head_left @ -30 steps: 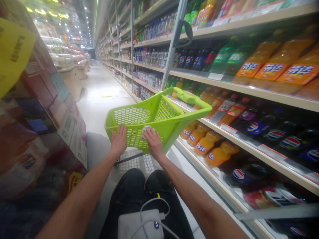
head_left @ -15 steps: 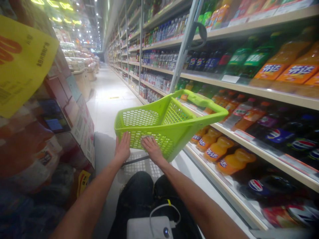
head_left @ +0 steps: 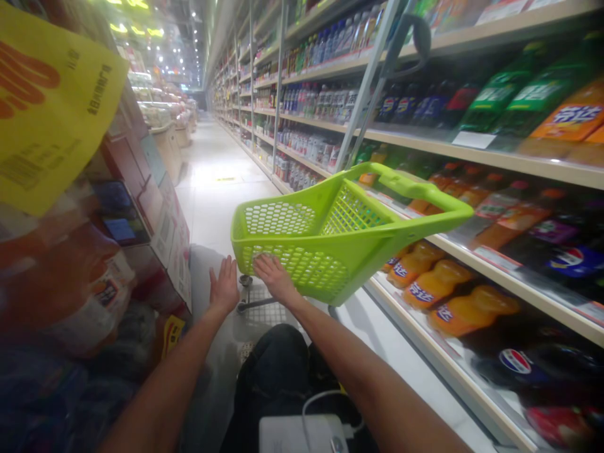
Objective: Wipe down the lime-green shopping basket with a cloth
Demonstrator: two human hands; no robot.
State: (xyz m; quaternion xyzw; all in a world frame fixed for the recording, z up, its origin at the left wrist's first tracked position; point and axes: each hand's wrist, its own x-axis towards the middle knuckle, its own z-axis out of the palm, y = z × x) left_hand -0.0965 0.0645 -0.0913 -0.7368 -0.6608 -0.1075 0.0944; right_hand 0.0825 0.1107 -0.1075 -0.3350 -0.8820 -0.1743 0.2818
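A lime-green plastic shopping cart [head_left: 363, 245] with honeycomb holes in its basket stands tilted in front of my knees, its handle toward the right. My right hand [head_left: 274, 275] presses against the basket's near side wall, close to the front corner, fingers laid along it. Under those fingertips shows a small pale wipe [head_left: 258, 257], mostly covered by the hand. My left hand [head_left: 224, 284] is open just left of the basket's front corner, fingers raised, holding nothing and seemingly apart from the cart. Below the basket a wheel [head_left: 245, 280] and a grey frame bar are visible.
Shelves of bottled drinks line the right side, with orange soda bottles [head_left: 438, 280] low down. Cartons [head_left: 163, 239] and a yellow sign [head_left: 61, 107] crowd the left. A white device with a cable [head_left: 302, 434] lies on my lap. The tiled aisle [head_left: 212, 151] runs ahead.
My left hand has come off the basket's side and moved slightly left. My right hand has slid left along the wall toward the front corner. The whole view has shifted.
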